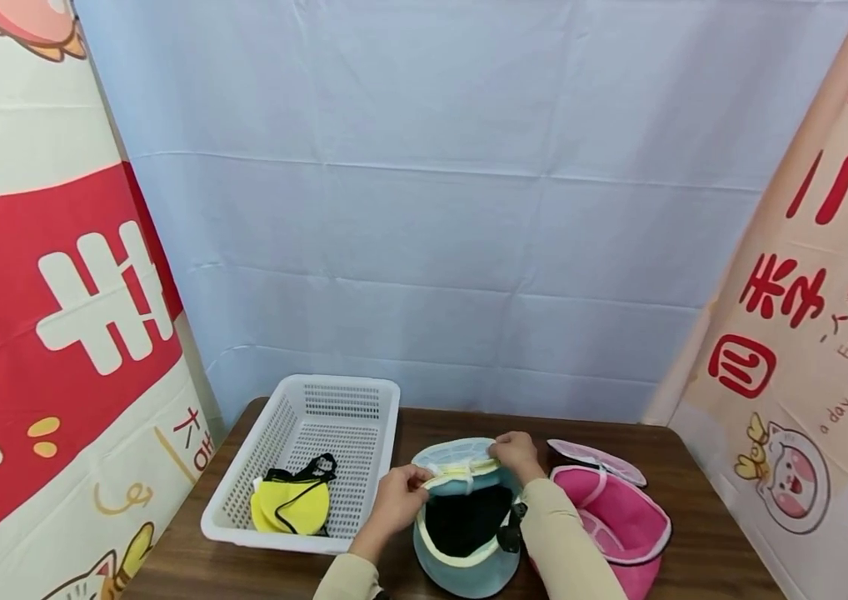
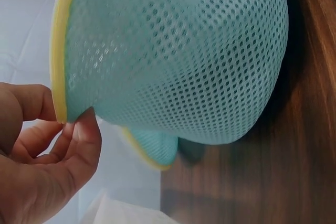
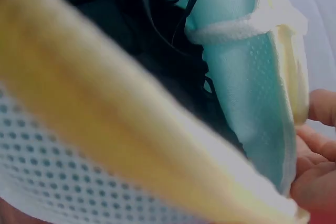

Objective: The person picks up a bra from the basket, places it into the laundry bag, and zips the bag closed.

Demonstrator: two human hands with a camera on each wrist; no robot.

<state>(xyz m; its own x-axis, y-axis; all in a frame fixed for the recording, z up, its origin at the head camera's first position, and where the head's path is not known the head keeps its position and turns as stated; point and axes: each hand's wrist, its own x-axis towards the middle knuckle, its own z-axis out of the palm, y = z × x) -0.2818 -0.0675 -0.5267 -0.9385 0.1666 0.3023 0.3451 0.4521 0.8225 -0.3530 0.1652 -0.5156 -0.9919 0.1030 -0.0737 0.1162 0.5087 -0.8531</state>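
Note:
A light-blue mesh laundry bag [image 1: 466,578] with pale yellow trim stands upright on the table with its mouth up. Black fabric with thin straps [image 3: 173,35] lies inside it. The round mesh lid [image 1: 448,452] leans back at the far side, joined by a white strap [image 3: 226,30]. My left hand [image 1: 400,498] pinches the yellow-trimmed rim [image 2: 59,51] between thumb and fingers at the left. At the far right of the rim, my right hand [image 1: 517,457] pinches the trimmed edge near the lid; part of that hand is out of the right wrist view.
To the left stands a white plastic basket [image 1: 240,493] holding a yellow item with black straps [image 1: 291,507]. On the right sits a pink mesh bag [image 1: 645,575], its lid [image 1: 596,460] folded back. A light-blue cloth [image 1: 424,208] hangs behind the brown table [image 1: 701,533].

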